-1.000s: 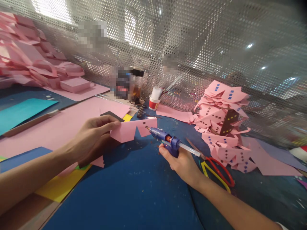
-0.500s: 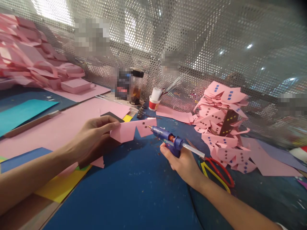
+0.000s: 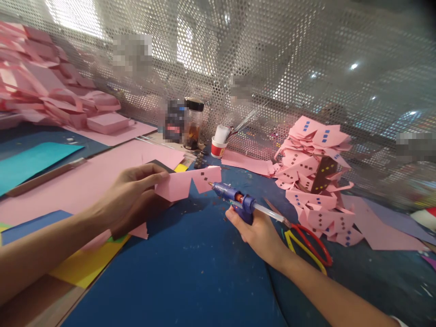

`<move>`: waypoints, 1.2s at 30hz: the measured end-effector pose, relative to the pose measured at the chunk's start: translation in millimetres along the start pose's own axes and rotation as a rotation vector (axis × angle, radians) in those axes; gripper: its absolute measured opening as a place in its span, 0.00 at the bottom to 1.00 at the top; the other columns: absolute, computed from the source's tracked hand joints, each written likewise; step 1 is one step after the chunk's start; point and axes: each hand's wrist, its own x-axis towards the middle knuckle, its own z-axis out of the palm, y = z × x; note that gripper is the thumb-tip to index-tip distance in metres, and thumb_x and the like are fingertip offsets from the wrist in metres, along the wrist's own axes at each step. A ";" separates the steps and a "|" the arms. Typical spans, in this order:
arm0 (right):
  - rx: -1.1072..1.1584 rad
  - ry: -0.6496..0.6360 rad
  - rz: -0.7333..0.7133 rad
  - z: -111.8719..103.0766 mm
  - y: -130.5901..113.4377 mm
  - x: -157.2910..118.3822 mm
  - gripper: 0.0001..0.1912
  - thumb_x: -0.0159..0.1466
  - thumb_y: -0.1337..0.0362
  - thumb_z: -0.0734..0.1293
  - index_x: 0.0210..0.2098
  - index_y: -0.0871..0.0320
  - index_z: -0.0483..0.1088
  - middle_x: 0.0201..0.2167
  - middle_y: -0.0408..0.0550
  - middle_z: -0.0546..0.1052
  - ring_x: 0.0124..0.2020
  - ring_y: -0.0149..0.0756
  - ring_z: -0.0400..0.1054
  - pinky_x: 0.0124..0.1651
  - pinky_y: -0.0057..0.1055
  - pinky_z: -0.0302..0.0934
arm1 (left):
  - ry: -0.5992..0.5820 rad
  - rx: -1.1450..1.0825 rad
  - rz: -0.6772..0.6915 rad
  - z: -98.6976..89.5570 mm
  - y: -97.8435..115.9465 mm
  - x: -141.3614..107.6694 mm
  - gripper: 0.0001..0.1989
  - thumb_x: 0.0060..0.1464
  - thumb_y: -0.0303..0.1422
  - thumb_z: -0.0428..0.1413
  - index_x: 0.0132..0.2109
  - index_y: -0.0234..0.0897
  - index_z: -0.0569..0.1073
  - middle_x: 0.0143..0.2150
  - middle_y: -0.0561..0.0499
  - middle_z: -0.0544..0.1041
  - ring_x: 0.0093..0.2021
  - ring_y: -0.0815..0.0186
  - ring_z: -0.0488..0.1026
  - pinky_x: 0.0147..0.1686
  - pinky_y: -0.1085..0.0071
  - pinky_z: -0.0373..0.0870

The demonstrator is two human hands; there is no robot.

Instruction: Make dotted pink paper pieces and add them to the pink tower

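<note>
My left hand (image 3: 139, 181) pinches a cut piece of pink paper (image 3: 175, 186) at its left end and holds it up over the blue table. The paper has a V-shaped notch and small dark squares near its right end. My right hand (image 3: 257, 231) is wrapped around the handle of a blue hot glue gun (image 3: 235, 195), with a clear glue stick (image 3: 269, 212) sticking out of its back. The gun's nozzle is at the paper's lower right part, by a dark square; whether it touches cannot be told.
Scissors (image 3: 311, 243) with red and yellow handles lie right of my right hand. Behind them rises a pile of pink pieces (image 3: 316, 213) with coloured squares. A red-and-white cup (image 3: 218, 149) and a jar (image 3: 194, 125) stand near the perforated metal screen (image 3: 289, 59). Coloured sheets (image 3: 85, 268) lie at left.
The glue gun and my right hand have shifted slightly left, and the nozzle sits a little lower on the paper. My left hand keeps its hold, almost still.
</note>
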 end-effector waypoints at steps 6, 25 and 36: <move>0.005 -0.005 0.015 0.1 0.0 -0.2 0.19 0.66 0.47 0.63 0.36 0.57 0.71 0.17 0.37 0.64 0.17 0.30 0.60 0.23 0.27 0.58 | 0.012 0.017 0.015 1.3 1.2 -0.3 0.13 0.52 0.43 0.64 0.33 0.38 0.75 0.29 0.57 0.74 0.31 0.70 0.68 0.28 0.80 0.63; -0.016 0.016 0.011 1.0 -1.8 -1.0 0.18 0.67 0.47 0.63 0.31 0.55 0.70 0.15 0.37 0.63 0.17 0.30 0.59 0.21 0.27 0.56 | 0.014 0.020 0.018 2.1 2.4 -2.2 0.12 0.52 0.42 0.63 0.33 0.38 0.75 0.28 0.57 0.74 0.30 0.69 0.68 0.28 0.78 0.63; -0.027 -0.015 0.017 1.1 1.7 -0.4 0.19 0.67 0.46 0.63 0.30 0.55 0.69 0.15 0.37 0.62 0.18 0.31 0.60 0.24 0.28 0.57 | 0.001 0.003 0.020 2.0 0.5 -0.2 0.11 0.52 0.42 0.63 0.33 0.38 0.75 0.28 0.57 0.74 0.30 0.70 0.68 0.29 0.79 0.62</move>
